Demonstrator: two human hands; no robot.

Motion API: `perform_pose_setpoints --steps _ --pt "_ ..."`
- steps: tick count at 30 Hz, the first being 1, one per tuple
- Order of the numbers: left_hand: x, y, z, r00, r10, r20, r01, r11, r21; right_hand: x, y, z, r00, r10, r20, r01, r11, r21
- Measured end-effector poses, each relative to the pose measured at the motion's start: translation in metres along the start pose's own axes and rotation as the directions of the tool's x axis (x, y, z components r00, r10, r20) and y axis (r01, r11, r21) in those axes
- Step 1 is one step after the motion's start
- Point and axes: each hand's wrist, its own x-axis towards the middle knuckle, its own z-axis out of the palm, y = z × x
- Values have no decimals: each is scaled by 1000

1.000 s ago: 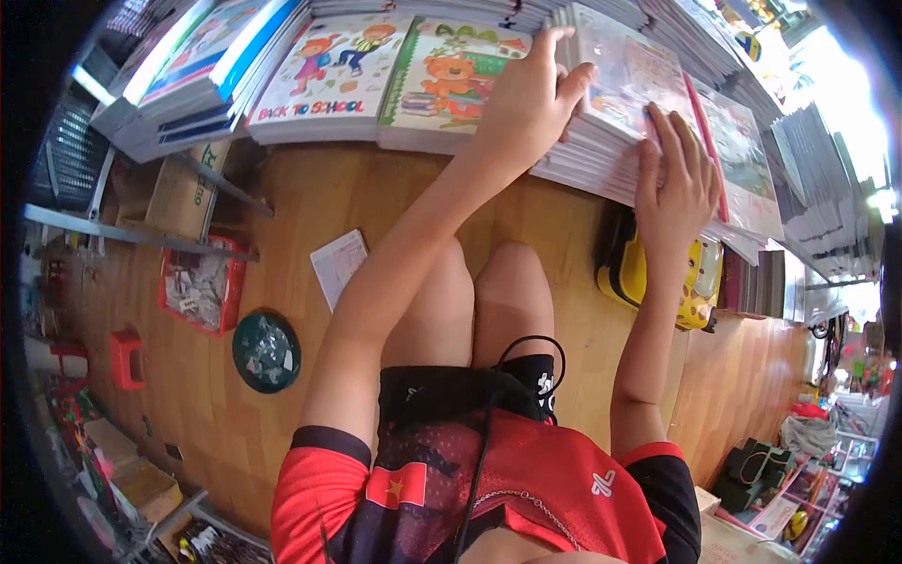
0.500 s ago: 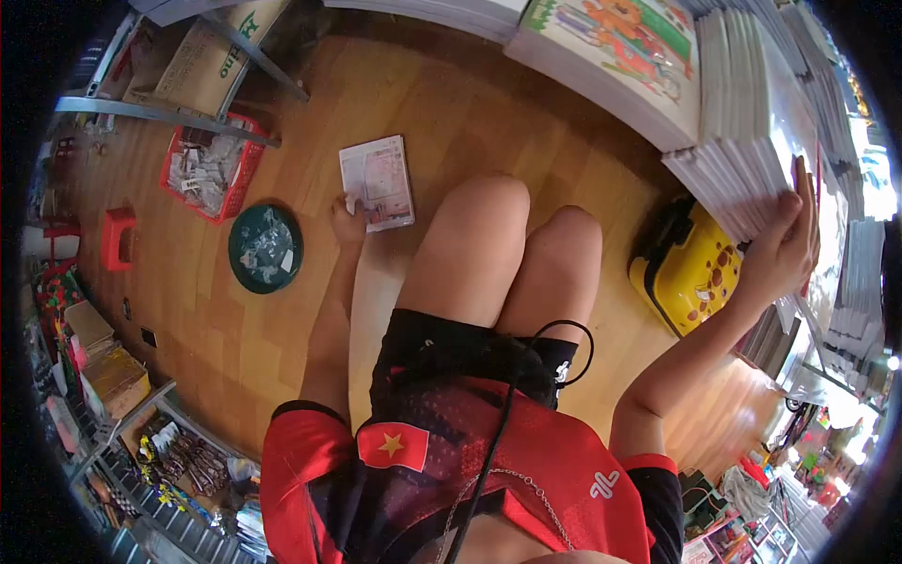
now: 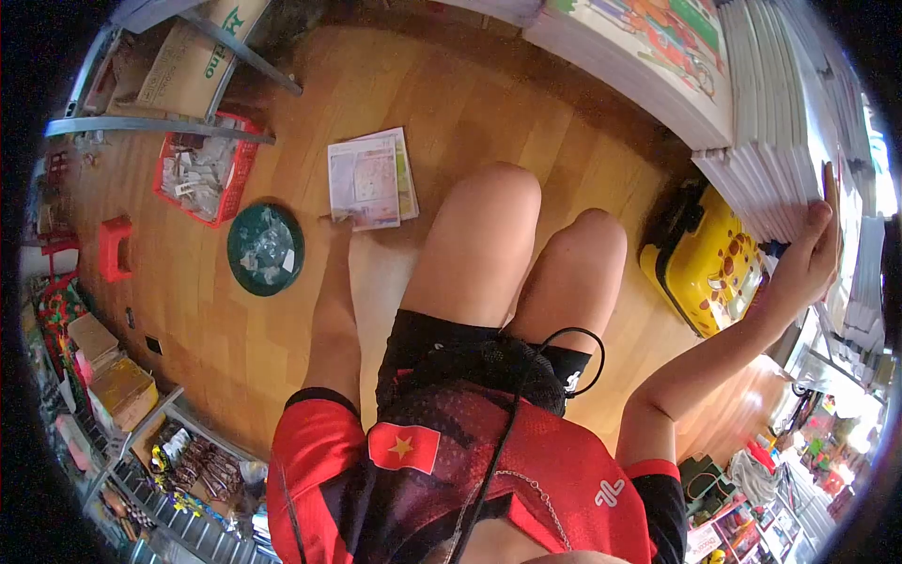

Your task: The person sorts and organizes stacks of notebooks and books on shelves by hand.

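Two thin booklets (image 3: 365, 183) lie overlapping on the wooden floor, left of the knees; a green-edged one shows beneath the pale one on top. My left hand (image 3: 340, 226) is at the lower left edge of the top booklet, its fingers small and not clear in view. On the right, my right hand (image 3: 810, 258) touches the side of a tall stack of white books (image 3: 766, 179), its thumb raised against the spines and the other fingers partly hidden along the covers.
A yellow suitcase (image 3: 709, 268) stands below the stack. A green basin (image 3: 266, 249) and a red basket (image 3: 209, 169), both holding plastic wrapping, are on the floor at left, with a red stool (image 3: 116, 249) beyond. Metal shelves (image 3: 160, 124) edge the left side.
The top booklet has shifted left, exposing the one under it. My left hand has moved slightly down and left of it. My right hand sits a little lower and further right.
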Motion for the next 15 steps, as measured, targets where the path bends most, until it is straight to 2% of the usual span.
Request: perform_pose_setpoints --steps 2,5,7,8,11,14,15 --pt "-11 13 -33 995 42 90 -32 993 -112 1 1 -2 1000 6 24 -8 998 62" --pt "-29 43 -76 973 225 43 -212 955 -210 1 10 0 999 -46 -6 47 996 69" --pt "-45 66 -109 961 275 19 -259 923 -286 2 11 0 999 -46 -22 47 995 84" --pt "-57 78 -127 965 261 23 -237 907 -348 3 10 -1 998 -52 -26 53 997 63" --pt "-94 110 -178 988 112 105 -24 789 -615 4 11 -4 997 -68 -31 68 998 15" --pt "-132 141 -223 983 130 130 21 621 -783 4 11 -8 997 -69 -20 68 996 -65" --pt "-145 158 -239 973 188 137 14 540 -841 4 5 -10 998 -48 -32 46 996 -72"
